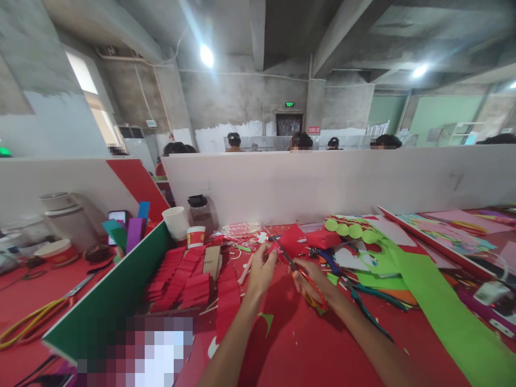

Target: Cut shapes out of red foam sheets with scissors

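Note:
My right hand point(308, 277) is closed around the orange-red handles of a pair of scissors point(308, 285). The scissor blades point up and left, toward the fingertips of my left hand point(263, 269). That hand is closed in a pinch, and what lies between the fingers is too small to make out. A small white piece point(263, 237) shows just beyond its fingertips. Left of the hand lie a strip of red paper point(229, 295) and stacks of folded red paper point(196, 290). Bright red paper point(292, 239) lies behind the blades.
Pliers with blue handles point(328, 260) and others with teal handles point(368, 309) lie to the right, beside a long green sheet point(439, 301). Paper cups point(176, 221) and a dark-lidded bottle point(200, 215) stand at the back left. A green divider point(116, 290) and a white partition point(274, 185) bound the table.

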The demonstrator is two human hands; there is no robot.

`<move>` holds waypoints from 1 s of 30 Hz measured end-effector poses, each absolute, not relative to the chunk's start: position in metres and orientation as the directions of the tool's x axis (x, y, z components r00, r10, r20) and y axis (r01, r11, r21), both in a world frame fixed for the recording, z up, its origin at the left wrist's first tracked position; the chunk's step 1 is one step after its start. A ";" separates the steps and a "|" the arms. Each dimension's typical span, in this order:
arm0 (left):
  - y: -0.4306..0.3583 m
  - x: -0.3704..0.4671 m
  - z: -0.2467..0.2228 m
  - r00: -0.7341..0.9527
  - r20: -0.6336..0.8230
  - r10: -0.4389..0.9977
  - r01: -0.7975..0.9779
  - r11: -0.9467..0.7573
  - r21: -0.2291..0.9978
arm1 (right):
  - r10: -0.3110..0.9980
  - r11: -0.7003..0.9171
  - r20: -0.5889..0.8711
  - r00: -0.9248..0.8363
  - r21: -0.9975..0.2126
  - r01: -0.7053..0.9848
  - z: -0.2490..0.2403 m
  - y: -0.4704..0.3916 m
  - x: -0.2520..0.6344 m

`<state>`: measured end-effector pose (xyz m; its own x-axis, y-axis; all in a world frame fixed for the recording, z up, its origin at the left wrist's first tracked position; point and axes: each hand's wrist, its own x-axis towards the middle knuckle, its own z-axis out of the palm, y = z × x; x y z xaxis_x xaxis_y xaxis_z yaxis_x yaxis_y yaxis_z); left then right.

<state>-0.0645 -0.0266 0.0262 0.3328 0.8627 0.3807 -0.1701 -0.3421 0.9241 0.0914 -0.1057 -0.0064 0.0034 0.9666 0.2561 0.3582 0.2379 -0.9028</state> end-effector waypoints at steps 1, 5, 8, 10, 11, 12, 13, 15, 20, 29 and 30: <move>-0.026 -0.064 0.026 0.337 0.383 0.860 -0.169 -0.345 0.923 | 0.966 0.242 0.258 0.000 -0.903 0.355 -0.006 -0.105 0.092; -0.025 -0.065 0.025 0.345 0.377 0.859 -0.157 -0.343 0.926 | 0.958 0.276 0.285 -0.030 -0.890 0.363 -0.004 -0.106 0.092; -0.025 -0.065 0.025 0.344 0.372 0.862 -0.149 -0.341 0.928 | 0.948 0.297 0.316 -0.021 -0.865 0.405 -0.001 -0.109 0.092; -0.025 -0.065 0.025 0.349 0.368 0.862 -0.152 -0.335 0.930 | 0.944 0.301 0.330 -0.012 -0.846 0.441 0.000 -0.110 0.091; -0.025 -0.064 0.024 0.351 0.363 0.863 -0.156 -0.329 0.931 | 0.943 0.299 0.332 -0.006 -0.840 0.452 0.000 -0.111 0.091; -0.025 -0.064 0.024 0.352 0.358 0.865 -0.159 -0.321 0.934 | 0.943 0.295 0.332 0.000 -0.838 0.460 0.000 -0.111 0.091; -0.025 -0.064 0.024 0.352 0.352 0.867 -0.162 -0.314 0.936 | 0.943 0.289 0.332 0.011 -0.836 0.466 -0.001 -0.110 0.091; -0.025 -0.064 0.025 0.352 0.341 0.872 -0.164 -0.301 0.939 | 0.944 0.280 0.330 0.024 -0.835 0.473 -0.002 -0.110 0.091; -0.026 -0.065 0.027 0.350 0.345 0.871 -0.181 -0.298 0.937 | 0.944 0.289 0.329 0.008 -0.841 0.458 -0.006 -0.107 0.093; -0.025 -0.065 0.023 0.356 0.342 0.870 -0.157 -0.305 0.939 | 0.947 0.277 0.322 0.020 -0.843 0.461 -0.011 -0.103 0.097; -0.025 -0.065 0.023 0.357 0.340 0.870 -0.155 -0.304 0.940 | 0.947 0.277 0.322 0.019 -0.843 0.461 -0.011 -0.104 0.097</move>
<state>-0.0652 -0.0246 0.0228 0.3571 0.8700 0.3398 -0.1546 -0.3038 0.9401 0.0969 -0.1038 -0.0110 0.0189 0.9467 0.3217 0.4609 0.2773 -0.8430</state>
